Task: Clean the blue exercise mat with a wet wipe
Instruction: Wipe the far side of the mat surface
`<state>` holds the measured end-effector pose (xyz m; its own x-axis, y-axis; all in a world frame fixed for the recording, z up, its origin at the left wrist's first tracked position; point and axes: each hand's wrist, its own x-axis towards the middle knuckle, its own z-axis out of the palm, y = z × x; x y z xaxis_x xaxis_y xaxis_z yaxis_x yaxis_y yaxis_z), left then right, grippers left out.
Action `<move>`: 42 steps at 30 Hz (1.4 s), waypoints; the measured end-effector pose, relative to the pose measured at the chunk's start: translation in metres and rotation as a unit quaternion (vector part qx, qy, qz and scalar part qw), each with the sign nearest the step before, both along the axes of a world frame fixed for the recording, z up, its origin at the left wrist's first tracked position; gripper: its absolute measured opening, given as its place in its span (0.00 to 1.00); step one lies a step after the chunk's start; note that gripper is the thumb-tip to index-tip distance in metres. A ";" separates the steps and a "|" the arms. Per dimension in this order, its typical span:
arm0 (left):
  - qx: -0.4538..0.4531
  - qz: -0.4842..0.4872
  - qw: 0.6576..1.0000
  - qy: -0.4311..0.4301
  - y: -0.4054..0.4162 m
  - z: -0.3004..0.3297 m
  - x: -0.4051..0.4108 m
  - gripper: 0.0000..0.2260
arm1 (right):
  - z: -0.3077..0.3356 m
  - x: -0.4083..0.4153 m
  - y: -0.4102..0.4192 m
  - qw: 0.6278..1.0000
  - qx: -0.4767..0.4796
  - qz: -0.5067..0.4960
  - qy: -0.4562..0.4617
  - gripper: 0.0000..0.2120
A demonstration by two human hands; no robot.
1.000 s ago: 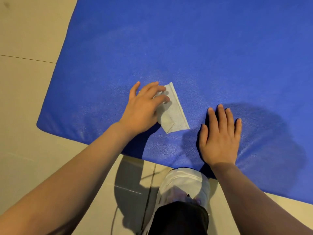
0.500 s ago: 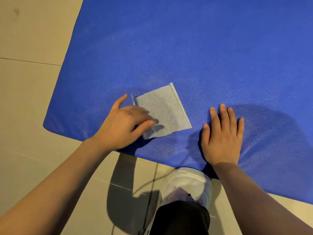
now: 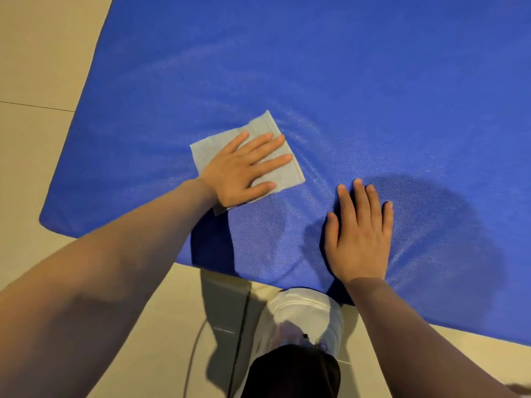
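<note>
Blue mat (image 3: 344, 81), near edge: left hand (image 3: 241, 170) flat-fingered on wipe (image 3: 207, 150), right hand (image 3: 359, 239) flat alongside.

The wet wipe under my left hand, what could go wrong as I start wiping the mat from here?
1. The wet wipe lies unfolded under the flat left hand; it may bunch or fold over when pushed.
2. The blue mat already puckers around the right hand, so it could crease or slide on the smooth tiled floor.
3. The white shoe touches the mat's near edge and might dirty it.
</note>
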<state>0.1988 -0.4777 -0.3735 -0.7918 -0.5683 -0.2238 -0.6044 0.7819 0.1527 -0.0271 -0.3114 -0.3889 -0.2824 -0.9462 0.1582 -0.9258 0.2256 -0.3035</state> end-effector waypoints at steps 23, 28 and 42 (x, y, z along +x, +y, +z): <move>0.021 0.213 0.977 0.007 0.161 0.007 -0.060 0.23 | 0.001 0.000 0.000 1.000 0.000 0.001 -0.007 0.24; 0.003 0.229 0.973 -0.012 0.148 -0.001 -0.002 0.24 | 0.001 -0.002 0.000 1.000 -0.003 0.007 -0.012 0.24; 0.018 0.617 0.786 -0.031 0.129 0.004 0.039 0.26 | 0.021 -0.020 0.002 0.985 0.083 0.083 -0.128 0.27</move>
<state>0.2380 -0.3483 -0.3694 0.3706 -0.8876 -0.2737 -0.9064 -0.4099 0.1023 -0.0473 -0.3092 -0.3679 -0.1318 -0.9896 -0.0577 -0.8522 0.1429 -0.5033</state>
